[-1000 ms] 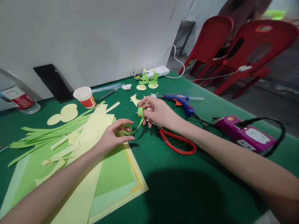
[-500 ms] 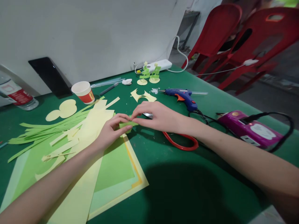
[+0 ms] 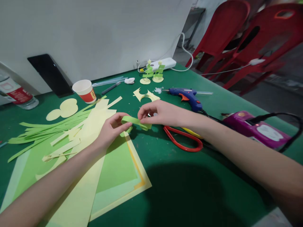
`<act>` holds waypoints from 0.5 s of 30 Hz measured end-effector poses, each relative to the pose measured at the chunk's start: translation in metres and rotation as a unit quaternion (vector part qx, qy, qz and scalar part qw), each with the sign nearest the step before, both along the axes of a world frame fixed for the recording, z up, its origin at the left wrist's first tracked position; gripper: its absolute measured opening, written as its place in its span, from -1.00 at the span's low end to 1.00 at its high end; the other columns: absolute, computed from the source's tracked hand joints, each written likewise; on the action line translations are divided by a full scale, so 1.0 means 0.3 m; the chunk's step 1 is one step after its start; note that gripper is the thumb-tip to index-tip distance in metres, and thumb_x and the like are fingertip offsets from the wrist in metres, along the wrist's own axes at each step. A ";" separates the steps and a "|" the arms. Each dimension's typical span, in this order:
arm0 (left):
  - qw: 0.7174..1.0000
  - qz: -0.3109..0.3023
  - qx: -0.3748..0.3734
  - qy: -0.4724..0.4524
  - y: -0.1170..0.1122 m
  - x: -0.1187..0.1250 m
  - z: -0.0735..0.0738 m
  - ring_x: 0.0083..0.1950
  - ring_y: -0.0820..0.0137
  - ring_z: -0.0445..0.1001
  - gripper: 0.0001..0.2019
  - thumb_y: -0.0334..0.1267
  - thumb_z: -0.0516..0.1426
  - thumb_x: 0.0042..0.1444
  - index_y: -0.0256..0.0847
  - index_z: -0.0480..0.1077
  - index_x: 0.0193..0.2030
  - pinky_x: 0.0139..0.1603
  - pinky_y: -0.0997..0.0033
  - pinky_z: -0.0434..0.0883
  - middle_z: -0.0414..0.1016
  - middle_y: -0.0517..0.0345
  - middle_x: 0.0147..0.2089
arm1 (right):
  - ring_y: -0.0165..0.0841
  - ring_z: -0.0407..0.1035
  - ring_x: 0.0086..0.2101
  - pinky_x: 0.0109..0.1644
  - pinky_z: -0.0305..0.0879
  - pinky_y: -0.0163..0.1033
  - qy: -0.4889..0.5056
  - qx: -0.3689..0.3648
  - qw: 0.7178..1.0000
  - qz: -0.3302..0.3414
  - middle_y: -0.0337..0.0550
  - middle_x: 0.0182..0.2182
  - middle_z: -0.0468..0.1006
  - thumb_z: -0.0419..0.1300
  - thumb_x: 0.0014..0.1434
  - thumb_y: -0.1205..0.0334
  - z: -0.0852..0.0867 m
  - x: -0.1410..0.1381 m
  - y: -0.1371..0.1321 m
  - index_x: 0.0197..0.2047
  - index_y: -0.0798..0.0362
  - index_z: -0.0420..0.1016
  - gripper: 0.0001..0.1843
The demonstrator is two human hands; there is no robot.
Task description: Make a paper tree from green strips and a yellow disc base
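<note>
green strip (image 3: pixel 133 120) btwn both hands, just over table (image 3: pixel 148 149), long axis roughly l-to-r; r hand (image 3: pixel 157 114) pinches its r part, l hand (image 3: pixel 112 127) prob grips l end, fingertips partly hidden.

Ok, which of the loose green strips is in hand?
The curled green strip held between the left hand and right hand; the other loose strips lie bunched at the picture's left.

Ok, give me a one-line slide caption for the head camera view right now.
A left hand and right hand hold a curled light-green paper strip over a green table.
</note>
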State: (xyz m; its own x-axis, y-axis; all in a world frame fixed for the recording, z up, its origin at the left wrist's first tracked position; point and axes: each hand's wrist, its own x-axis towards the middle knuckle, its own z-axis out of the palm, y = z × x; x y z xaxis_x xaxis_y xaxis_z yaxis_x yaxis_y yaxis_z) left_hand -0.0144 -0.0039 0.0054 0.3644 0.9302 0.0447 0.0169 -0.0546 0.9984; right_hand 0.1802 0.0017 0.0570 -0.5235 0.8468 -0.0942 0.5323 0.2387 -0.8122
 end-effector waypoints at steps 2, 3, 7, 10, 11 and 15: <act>1.000 0.010 -0.013 -0.009 0.000 0.002 -0.001 -0.33 0.47 0.41 -0.77 -0.24 0.29 -0.11 -0.17 0.43 -0.27 -0.28 0.46 0.36 0.46 0.21 -0.34 | -0.53 0.18 -0.53 -0.44 0.04 -0.34 0.030 -0.036 0.998 -0.030 -0.29 -0.53 0.38 0.15 -0.02 0.33 0.009 0.009 0.008 -0.43 0.12 0.39 -0.96; 1.000 0.016 -0.018 -0.012 0.000 0.003 -0.001 -0.29 0.46 0.42 -0.78 -0.25 0.29 -0.12 -0.17 0.43 -0.28 -0.25 0.46 0.36 0.47 0.20 -0.31 | -0.54 0.15 -0.55 -0.46 0.02 -0.34 0.044 -0.054 0.997 -0.044 -0.31 -0.56 0.35 0.15 -0.02 0.31 0.013 0.014 0.011 -0.43 0.12 0.38 -0.95; 0.998 0.039 -0.041 -0.011 0.001 0.010 -0.002 -0.29 0.47 0.43 -0.86 -0.27 0.24 -0.03 -0.18 0.46 -0.29 -0.24 0.47 0.37 0.48 0.18 -0.32 | -0.54 0.15 -0.54 -0.45 0.01 -0.33 0.102 -0.085 0.990 -0.052 -0.33 -0.56 0.31 0.19 -0.03 0.23 0.020 0.035 0.018 -0.42 0.11 0.37 -0.88; 0.997 0.056 -0.057 -0.013 0.003 0.013 -0.004 -0.36 0.48 0.41 -0.88 -0.30 0.22 -0.02 -0.19 0.48 -0.29 -0.33 0.48 0.37 0.47 0.18 -0.38 | -0.53 0.17 -0.51 -0.43 0.04 -0.34 0.111 -0.086 0.990 -0.022 -0.32 -0.54 0.31 0.20 -0.02 0.22 0.026 0.052 0.023 -0.42 0.09 0.37 -0.88; 0.996 0.062 -0.059 -0.015 0.003 0.014 -0.005 -0.39 0.49 0.40 -0.88 -0.31 0.22 -0.03 -0.19 0.48 -0.29 -0.35 0.48 0.37 0.47 0.19 -0.40 | -0.53 0.16 -0.52 -0.44 0.03 -0.34 0.094 -0.095 0.991 -0.007 -0.33 -0.55 0.30 0.19 -0.01 0.21 0.031 0.055 0.024 -0.42 0.09 0.37 -0.87; 0.995 0.068 -0.067 -0.023 0.002 0.016 -0.007 -0.50 0.50 0.35 -0.89 -0.35 0.18 -0.05 -0.23 0.48 -0.33 -0.43 0.47 0.37 0.43 0.20 -0.48 | -0.47 0.22 -0.46 -0.41 0.12 -0.33 0.020 -0.001 1.000 0.008 -0.23 -0.45 0.41 0.18 0.02 0.20 0.074 0.037 -0.015 -0.39 0.08 0.40 -0.87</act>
